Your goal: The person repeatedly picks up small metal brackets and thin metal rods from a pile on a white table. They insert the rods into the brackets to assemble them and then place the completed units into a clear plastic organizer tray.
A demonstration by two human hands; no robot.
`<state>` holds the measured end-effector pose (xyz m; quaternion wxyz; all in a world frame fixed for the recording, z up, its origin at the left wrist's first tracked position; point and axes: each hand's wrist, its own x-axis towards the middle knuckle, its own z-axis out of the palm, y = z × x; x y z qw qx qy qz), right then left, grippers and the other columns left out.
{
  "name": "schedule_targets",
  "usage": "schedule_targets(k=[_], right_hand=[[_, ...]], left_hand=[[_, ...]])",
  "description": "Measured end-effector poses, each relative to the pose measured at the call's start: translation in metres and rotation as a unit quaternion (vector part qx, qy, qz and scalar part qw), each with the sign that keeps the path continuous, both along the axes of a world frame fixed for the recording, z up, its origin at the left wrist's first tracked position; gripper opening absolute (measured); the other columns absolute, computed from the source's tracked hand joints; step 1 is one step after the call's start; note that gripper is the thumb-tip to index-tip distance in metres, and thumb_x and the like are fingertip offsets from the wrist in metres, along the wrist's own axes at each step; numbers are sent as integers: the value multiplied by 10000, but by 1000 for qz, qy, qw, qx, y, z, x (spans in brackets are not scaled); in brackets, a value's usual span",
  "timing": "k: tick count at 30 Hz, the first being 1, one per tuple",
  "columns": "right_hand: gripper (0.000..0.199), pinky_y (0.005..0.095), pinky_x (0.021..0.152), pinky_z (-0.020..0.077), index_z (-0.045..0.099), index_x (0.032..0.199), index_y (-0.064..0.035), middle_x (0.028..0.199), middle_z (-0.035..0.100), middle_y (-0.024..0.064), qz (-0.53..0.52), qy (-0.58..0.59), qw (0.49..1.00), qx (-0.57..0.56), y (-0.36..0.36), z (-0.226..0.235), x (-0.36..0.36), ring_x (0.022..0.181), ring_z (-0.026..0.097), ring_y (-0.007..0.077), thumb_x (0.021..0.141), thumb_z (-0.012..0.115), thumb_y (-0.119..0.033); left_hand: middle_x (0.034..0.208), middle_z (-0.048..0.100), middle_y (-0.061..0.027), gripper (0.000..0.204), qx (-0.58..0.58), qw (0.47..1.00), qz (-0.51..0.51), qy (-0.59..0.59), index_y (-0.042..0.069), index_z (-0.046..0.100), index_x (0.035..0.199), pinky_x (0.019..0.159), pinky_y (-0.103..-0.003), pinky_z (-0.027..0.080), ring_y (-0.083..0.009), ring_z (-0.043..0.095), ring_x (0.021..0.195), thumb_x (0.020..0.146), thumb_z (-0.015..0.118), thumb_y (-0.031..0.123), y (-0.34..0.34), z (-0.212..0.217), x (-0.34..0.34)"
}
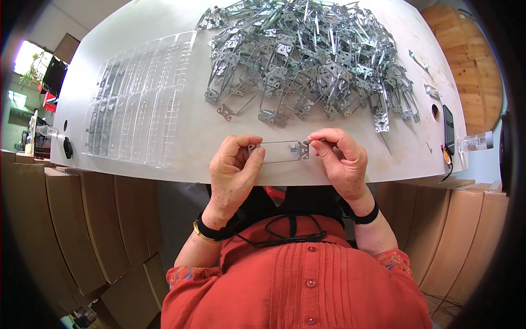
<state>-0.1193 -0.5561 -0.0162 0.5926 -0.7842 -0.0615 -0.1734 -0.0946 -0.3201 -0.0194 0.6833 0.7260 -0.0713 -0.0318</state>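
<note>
Holding metal frame (303,150), near table edge (296,181), bare tabletop (402,156) rightward

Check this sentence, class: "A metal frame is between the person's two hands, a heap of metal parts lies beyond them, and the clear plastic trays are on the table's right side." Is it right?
Not entirely: the clear plastic trays are on the left side of the table, as the head view shows. The rest stands.
</note>
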Motion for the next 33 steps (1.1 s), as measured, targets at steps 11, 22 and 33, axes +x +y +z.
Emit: schedule_targets(k=[11,22,33], right_hand=[[140,235,697,528,731,1071,-49,965,737,27,2,0,1000,-9,-1,2,0,815,655,86,950,795,-21],[156,228,692,531,715,1050,-50,974,727,25,10,-14,1000,7,-1,-2,1,817,651,81,933,813,-17],[162,239,681,512,736,1085,-45,968,724,28,1,-10,1000,-19,0,0,0,801,641,89,943,781,18]], left_hand=[[840,617,53,194,18,1000,-5,-1,-1,669,1211,590,-190,403,-5,513,675,1020,703,15,3,-4,0],[849,624,52,189,3,1000,-4,0,0,670,1206,593,-191,407,-6,517,681,1021,706,21,1,-3,-1],[846,612,48,194,-15,1000,-6,0,-5,668,1213,589,-194,408,-12,516,671,1024,703,23,0,-1,-1]])
